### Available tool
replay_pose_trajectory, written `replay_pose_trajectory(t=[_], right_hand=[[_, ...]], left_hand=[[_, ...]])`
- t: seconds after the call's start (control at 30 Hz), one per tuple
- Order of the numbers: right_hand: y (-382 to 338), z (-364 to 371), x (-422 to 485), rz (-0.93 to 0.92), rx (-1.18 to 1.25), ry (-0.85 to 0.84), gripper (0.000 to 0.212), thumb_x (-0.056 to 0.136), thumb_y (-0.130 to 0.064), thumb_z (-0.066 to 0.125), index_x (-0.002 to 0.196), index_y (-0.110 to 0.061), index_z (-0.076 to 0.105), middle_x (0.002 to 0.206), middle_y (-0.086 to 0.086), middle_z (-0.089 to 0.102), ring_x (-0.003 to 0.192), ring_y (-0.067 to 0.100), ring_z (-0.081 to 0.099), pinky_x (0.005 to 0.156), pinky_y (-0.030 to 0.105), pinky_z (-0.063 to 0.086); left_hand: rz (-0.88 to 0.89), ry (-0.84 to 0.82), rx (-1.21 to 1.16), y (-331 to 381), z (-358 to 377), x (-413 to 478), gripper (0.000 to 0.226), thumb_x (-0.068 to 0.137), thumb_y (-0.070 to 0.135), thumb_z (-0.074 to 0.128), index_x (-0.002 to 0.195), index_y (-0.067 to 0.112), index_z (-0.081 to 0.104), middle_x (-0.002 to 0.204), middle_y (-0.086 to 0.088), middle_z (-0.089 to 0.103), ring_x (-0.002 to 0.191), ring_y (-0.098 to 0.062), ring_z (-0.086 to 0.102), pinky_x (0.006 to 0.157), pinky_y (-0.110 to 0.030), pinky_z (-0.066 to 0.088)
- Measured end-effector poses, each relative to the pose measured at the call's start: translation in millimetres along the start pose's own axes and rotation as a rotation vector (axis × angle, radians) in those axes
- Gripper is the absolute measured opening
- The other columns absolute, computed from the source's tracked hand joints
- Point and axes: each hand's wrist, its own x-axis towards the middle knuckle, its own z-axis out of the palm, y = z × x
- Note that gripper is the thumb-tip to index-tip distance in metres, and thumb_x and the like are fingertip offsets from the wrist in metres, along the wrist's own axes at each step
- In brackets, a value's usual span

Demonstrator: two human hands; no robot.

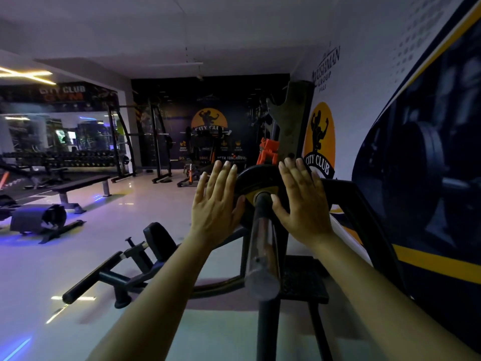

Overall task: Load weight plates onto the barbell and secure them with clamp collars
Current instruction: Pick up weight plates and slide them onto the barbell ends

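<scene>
The barbell sleeve (pixel 263 246), a steel cylinder, points toward me from the rack. A black weight plate (pixel 257 178) with a yellow hub ring sits on the sleeve, pushed far in. My left hand (pixel 217 199) lies flat against the plate's left face, fingers spread and pointing up. My right hand (pixel 299 199) presses flat on the plate's right side, thumb next to the sleeve. Neither hand grips anything. An orange clamp collar (pixel 268 152) hangs just behind the plate, above it.
The black rack upright (pixel 294 126) rises behind the plate, and its frame (pixel 364 209) runs along the painted wall on the right. A low machine with a padded seat (pixel 156 241) lies on the floor at left. A flat bench (pixel 80 185) stands farther left.
</scene>
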Motion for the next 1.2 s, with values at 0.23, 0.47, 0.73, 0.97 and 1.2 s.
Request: replay_pose_trajectory(t=[0.23, 0.47, 0.73, 0.97, 1.2], right_hand=[[-58, -90, -43, -0.001, 0.000, -0.011, 0.057, 0.090, -0.031, 0.044, 0.140, -0.009, 0.028, 0.146, 0.013, 0.034, 0.139, 0.024, 0.018, 0.114, 0.040, 0.008], [-62, -154, -86, 0.031, -0.018, -0.057, 0.058, 0.089, -0.029, 0.049, 0.139, -0.008, 0.030, 0.145, 0.014, 0.036, 0.138, 0.023, 0.020, 0.115, 0.040, 0.009], [-5, -202, -137, 0.082, -0.103, -0.106, 0.056, 0.089, -0.031, 0.047, 0.138, -0.009, 0.031, 0.144, 0.014, 0.038, 0.137, 0.025, 0.023, 0.113, 0.040, 0.011], [94, -228, -182, 0.128, -0.180, -0.145, 0.056, 0.089, -0.032, 0.047, 0.137, -0.007, 0.033, 0.142, 0.014, 0.040, 0.136, 0.025, 0.024, 0.113, 0.042, 0.014], [202, -230, -225, 0.214, -0.190, -0.276, 0.058, 0.088, -0.031, 0.046, 0.138, -0.008, 0.030, 0.143, 0.015, 0.040, 0.136, 0.025, 0.025, 0.112, 0.045, 0.018]], left_hand=[[0.072, -0.018, -0.010, 18, -109, -48, 0.060, 0.091, 0.039, 0.034, 0.139, 0.004, 0.026, 0.146, -0.016, 0.032, 0.138, -0.025, 0.019, 0.113, -0.041, 0.013], [0.066, -0.014, -0.109, 72, -155, -74, 0.061, 0.090, 0.038, 0.034, 0.140, 0.004, 0.023, 0.145, -0.016, 0.031, 0.138, -0.025, 0.019, 0.112, -0.041, 0.012], [0.100, -0.040, -0.224, 167, -143, -70, 0.056, 0.094, 0.041, 0.025, 0.136, 0.004, 0.031, 0.140, -0.018, 0.043, 0.135, -0.026, 0.024, 0.111, -0.040, 0.015], [0.096, -0.154, -0.278, 271, -79, -63, 0.059, 0.091, 0.040, 0.033, 0.138, 0.004, 0.033, 0.143, -0.017, 0.039, 0.138, -0.025, 0.021, 0.112, -0.041, 0.016], [0.053, -0.292, -0.378, 366, -13, -57, 0.060, 0.095, 0.045, 0.022, 0.139, 0.005, 0.030, 0.143, -0.016, 0.038, 0.138, -0.022, 0.016, 0.114, -0.037, 0.006]])
